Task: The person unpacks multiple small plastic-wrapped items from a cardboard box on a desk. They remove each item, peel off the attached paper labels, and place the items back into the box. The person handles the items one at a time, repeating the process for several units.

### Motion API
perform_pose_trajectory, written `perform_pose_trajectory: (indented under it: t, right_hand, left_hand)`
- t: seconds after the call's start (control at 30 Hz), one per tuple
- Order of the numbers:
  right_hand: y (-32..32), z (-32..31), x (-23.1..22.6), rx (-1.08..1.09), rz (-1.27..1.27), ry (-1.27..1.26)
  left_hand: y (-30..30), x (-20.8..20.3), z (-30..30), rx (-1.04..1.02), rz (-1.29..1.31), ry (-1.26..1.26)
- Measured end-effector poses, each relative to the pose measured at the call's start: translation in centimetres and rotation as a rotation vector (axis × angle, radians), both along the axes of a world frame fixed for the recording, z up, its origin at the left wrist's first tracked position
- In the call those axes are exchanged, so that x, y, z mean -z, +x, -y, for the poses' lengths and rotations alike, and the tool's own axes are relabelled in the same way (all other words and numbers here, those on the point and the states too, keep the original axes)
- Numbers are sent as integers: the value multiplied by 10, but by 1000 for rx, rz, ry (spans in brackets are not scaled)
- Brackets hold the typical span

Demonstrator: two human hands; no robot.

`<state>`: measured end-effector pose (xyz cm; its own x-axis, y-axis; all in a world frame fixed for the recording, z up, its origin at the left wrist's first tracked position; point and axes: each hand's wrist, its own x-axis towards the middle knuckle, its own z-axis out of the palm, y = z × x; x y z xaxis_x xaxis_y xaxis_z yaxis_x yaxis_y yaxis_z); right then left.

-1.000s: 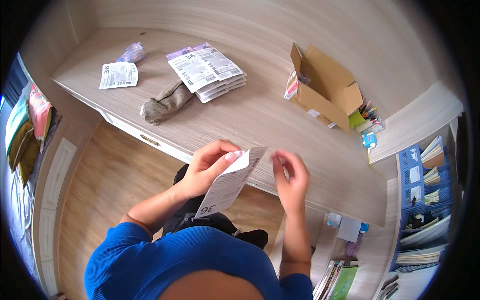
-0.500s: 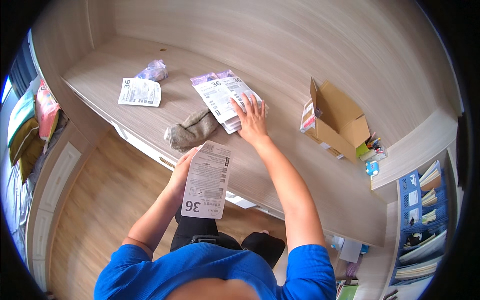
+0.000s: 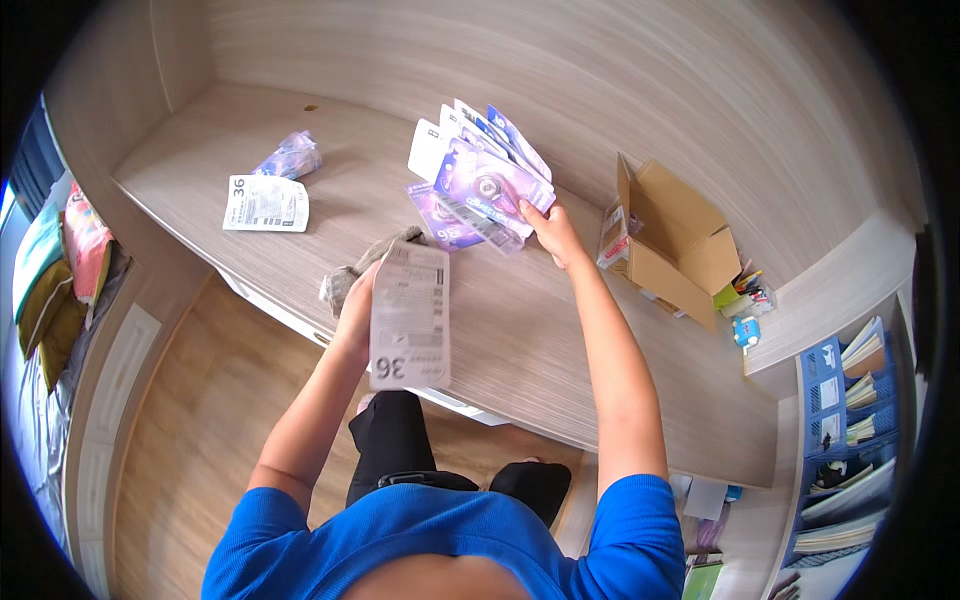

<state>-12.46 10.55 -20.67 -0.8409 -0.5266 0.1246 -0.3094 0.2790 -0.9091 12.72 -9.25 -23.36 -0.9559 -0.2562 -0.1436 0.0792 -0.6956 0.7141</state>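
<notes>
Pinching fanned purple-and-white flat packets [image 3: 473, 182]

These are held by the right hand [image 3: 554, 236] over the pale wood-grain desk [image 3: 525, 340]; nearer left, a white rectangular card [image 3: 412, 318] is gripped by the left hand [image 3: 358, 312]. Packets could be spilled if the pinch slackened.

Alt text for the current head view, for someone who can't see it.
A person's right hand grips a fan of flat purple-and-white packets over a pale wood-grain desk, while the left hand holds a white rectangular printed card. Crumpled grey fabric lies partly behind the left hand; an open brown cardboard box stands to the right.
</notes>
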Motion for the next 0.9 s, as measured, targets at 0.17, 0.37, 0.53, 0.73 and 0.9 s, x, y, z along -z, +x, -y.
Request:
perform_pose_trajectory:
  t: [0.17,0.37,0.53,0.73,0.9]
  right_hand:
    - [8,0,-16,64,474,-315]
    - [-13,-48,24,113,910,-647]
    - [45,-58,11,330,676,-217]
    - [127,-95,-22,159,219,49]
    - [220,-100,-61,-174,586,-498]
  left_hand:
    - [-49,0,4,180,-48,193]
    - [-58,-13,-17,195,15,172]
    - [-31,-12,-22,165,-28,55]
    - [-9,-37,-79,-201,-276,-696]
    - [2,-69,-116,-290,-847,-1562]
